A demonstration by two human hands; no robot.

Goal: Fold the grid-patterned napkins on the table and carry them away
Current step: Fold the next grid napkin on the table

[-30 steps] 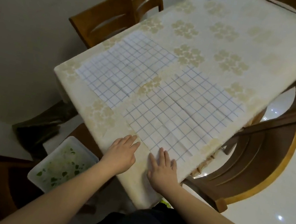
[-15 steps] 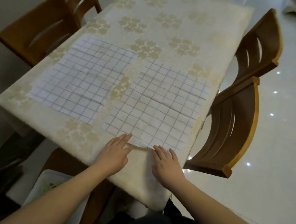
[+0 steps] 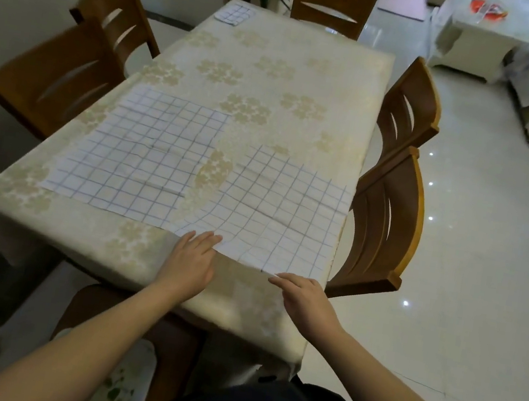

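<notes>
Seemingly, in the head view, the near edge of the right-hand napkin (image 3: pixel 282 210) was being taken up for a first fold. The left hand (image 3: pixel 189 264) was laid at that edge's left end, its fingers fairly straight and reaching onto or just under the cloth; whether anything was actually pinched could not be told. The right hand (image 3: pixel 305 295) was set at the same edge further right, fingers loosely extended and touching the hem, and a firm hold could not be confirmed there either. Between the two hands the hem was seen slightly raised off the table (image 3: pixel 237 317), which suggested that both ends were being lifted together so the fold would stay square. A second napkin (image 3: pixel 139 152) was spread flat to the left, its near right corner overlapped by or touching the first, so some drag on it could be expected when the right-hand cloth was turned over. A smaller folded napkin (image 3: pixel 234 14) was lying at the far left corner, well apart. Far of both spread cloths a broad stretch of patterned tablecloth was left open, giving room for the edge to be carried away from the body. The right side of the worked napkin was placed close to the table's right edge, just beside a wooden chair (image 3: pixel 386 219), so little margin was judged to exist there.
</notes>
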